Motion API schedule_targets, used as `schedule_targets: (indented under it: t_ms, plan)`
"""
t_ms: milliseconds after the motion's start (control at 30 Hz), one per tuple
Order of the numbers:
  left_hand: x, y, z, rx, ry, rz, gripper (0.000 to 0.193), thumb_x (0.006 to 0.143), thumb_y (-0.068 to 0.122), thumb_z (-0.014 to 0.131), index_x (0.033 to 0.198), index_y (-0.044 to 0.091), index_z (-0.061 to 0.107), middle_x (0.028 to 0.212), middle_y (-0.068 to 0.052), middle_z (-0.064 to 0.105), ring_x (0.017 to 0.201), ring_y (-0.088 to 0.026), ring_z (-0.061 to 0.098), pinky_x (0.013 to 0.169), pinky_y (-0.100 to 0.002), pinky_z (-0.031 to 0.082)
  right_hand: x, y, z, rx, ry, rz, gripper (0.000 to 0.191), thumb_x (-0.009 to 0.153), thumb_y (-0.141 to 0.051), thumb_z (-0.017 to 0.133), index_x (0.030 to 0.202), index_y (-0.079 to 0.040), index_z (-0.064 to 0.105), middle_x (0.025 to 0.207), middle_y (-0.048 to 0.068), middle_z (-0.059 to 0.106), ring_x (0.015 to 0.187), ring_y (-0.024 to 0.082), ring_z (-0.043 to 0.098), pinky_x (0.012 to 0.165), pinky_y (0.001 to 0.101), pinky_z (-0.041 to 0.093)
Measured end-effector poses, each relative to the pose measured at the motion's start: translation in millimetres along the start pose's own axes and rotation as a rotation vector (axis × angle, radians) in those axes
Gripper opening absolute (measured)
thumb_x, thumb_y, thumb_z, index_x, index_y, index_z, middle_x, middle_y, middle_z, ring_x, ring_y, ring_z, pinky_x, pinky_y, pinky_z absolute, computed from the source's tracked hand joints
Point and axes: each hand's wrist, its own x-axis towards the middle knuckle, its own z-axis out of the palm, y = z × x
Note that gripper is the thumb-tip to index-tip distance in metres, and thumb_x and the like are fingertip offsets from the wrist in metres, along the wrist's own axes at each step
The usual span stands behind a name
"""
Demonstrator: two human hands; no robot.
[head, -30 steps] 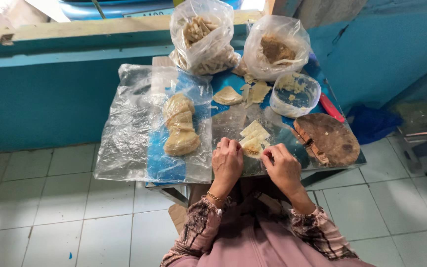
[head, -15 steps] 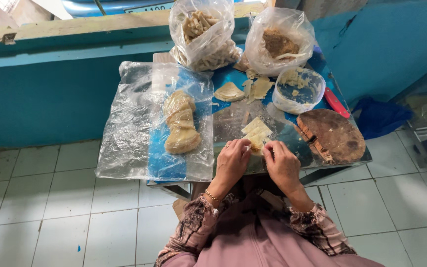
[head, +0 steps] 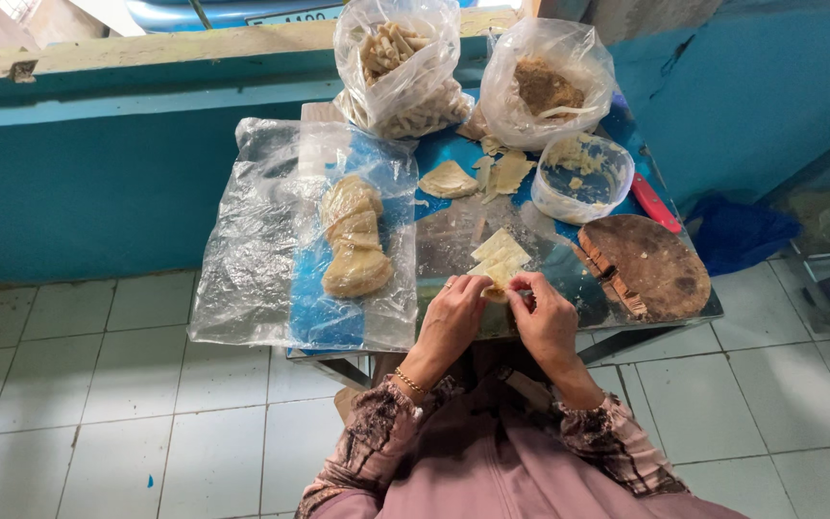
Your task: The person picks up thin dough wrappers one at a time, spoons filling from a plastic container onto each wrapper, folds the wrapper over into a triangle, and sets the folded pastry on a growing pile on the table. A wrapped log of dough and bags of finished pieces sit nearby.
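A small pale-yellow dough wrapper, partly folded, sits pinched between both hands at the near edge of the bench, just below a short stack of flat square wrappers.

The left hand and right hand drew back from the wrapper stack toward the table's near edge. They closed together around one small folded piece, pinched between the fingertips, where a second earlier they had rested over the stack.
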Motion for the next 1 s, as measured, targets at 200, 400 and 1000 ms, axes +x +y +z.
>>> schedule_targets:
  t_ms: [200, 400, 1000]
  plan:
    - [5, -13, 4, 0.118, -0.081, 0.127, 0.025, 0.079, -0.002, 0.064, 0.103, 0.004, 0.062, 0.104, -0.012, 0.066, 0.102, -0.032, 0.064, 0.093, -0.039, 0.053, -2, -8, -8, -0.061, -0.034, -0.244, 0.027, 0.086, -0.007, 0.074, 0.112, -0.008, 0.072, 0.104, 0.009, 0.075, 0.094, 0.029, 0.071, 0.081, 0.0396, 0.056]
    - [7, -17, 14, 0.125, -0.069, 0.098, 0.022, 0.08, -0.003, 0.061, 0.1, 0.002, 0.057, 0.098, -0.016, 0.063, 0.099, -0.035, 0.061, 0.089, -0.041, 0.052, 3, -7, -10, -0.024, -0.104, -0.3, 0.034, 0.077, -0.01, 0.078, 0.111, -0.006, 0.073, 0.105, 0.009, 0.074, 0.094, 0.031, 0.069, 0.081, 0.0403, 0.055]
    - [-4, 13, 3, 0.003, 0.039, -0.141, 0.004, 0.086, 0.008, 0.071, 0.087, 0.01, 0.068, 0.087, -0.011, 0.063, 0.087, -0.033, 0.063, 0.077, -0.042, 0.052, 12, 8, -15, 0.126, -0.419, 0.112, 0.011, 0.084, -0.014, 0.076, 0.093, -0.008, 0.074, 0.088, 0.006, 0.067, 0.075, 0.025, 0.068, 0.069, 0.0357, 0.053]
